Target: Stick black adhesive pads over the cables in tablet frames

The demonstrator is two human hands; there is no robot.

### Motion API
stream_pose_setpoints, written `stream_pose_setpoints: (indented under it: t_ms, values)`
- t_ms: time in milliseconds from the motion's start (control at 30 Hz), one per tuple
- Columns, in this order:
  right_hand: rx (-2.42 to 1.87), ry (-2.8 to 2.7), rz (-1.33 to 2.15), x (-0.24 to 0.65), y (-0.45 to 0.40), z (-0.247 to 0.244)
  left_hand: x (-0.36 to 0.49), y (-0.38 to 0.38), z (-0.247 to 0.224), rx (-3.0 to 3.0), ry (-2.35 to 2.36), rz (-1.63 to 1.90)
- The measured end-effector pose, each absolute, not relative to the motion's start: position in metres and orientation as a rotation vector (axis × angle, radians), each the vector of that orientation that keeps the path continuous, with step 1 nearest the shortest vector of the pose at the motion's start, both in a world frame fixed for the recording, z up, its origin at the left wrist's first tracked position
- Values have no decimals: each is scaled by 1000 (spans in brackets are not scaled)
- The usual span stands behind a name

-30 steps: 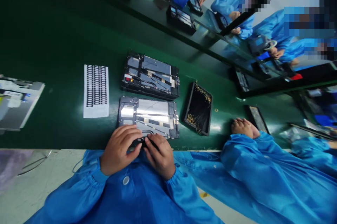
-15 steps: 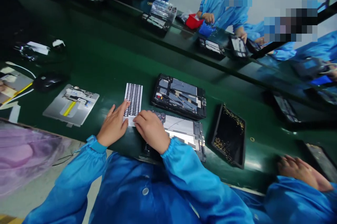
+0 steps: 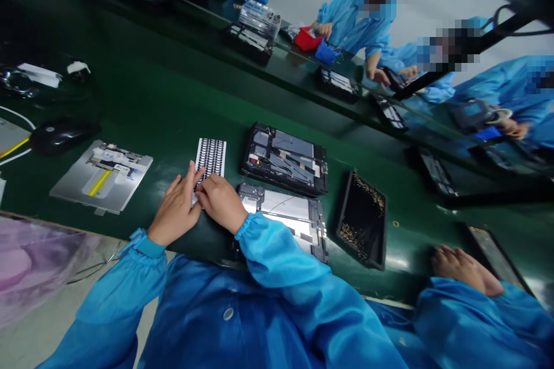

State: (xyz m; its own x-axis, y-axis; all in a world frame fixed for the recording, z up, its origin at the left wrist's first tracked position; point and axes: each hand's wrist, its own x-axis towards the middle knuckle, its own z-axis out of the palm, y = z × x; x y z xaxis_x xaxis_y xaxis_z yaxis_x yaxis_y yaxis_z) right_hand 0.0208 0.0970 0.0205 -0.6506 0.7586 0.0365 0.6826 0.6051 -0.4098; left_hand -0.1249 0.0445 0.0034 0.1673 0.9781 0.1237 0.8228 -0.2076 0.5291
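Observation:
A white sheet with rows of small black stickers (image 3: 212, 154) lies on the green bench in front of me. My left hand (image 3: 176, 210) rests flat along its lower left side, fingers extended and touching the sheet. Bent over the lower part of the sheet, my right hand (image 3: 221, 201) has thumb and fingertips pinched together close to the left fingers. Whatever sits in that pinch is hidden. An opened tablet housing (image 3: 282, 207) with a pale inside lies partly under my right forearm. Behind it is a stack of opened tablet parts (image 3: 285, 155).
Left of the hands lie a metal panel with yellow tape (image 3: 104, 175) and a black computer mouse (image 3: 60, 135). To the right, a black tray (image 3: 363, 219) holds many tiny gold pieces. A co-worker's hand (image 3: 467, 268) rests at the far right. Other people work across the bench.
My right hand has shifted left and up the sheet, now beside the left fingers and covering more of the sheet's lower part. The whole view has slid slightly.

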Motion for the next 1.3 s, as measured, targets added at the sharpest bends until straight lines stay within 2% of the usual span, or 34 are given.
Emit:
stream_pose_setpoints:
  t_ms: [100, 367, 467, 633, 733, 833, 900, 1067, 1300]
  values:
    - [-1222, -2646, 556, 20, 103, 24, -126, 47, 3, 2130, 1709, 617]
    - [-1220, -2723, 221, 2, 101, 38, -143, 59, -13, 2230, 1670, 602]
    - [-1225, -2681, 239, 14, 99, 51, -143, 65, -13, 2225, 1667, 648]
    - [-1255, -2428, 457, 111, 60, 81, -138, 67, -4, 2264, 1627, 603]
    - [-1261, -2109, 496, 199, 21, 83, -130, 57, 10, 2247, 1678, 755]
    - [-1372, -2071, 570, 268, -18, 72, -98, 32, 34, 2177, 1833, 1061]
    - [-1447, -2116, 604, 291, -39, 64, -60, 10, 47, 2154, 1764, 1189]
    - [-1443, -2223, 520, 290, -54, 51, 47, -24, 45, 2451, 1210, 971]
    - [-1451, -2291, 429, 274, -39, 42, 87, -14, 13, 2370, 1254, 887]
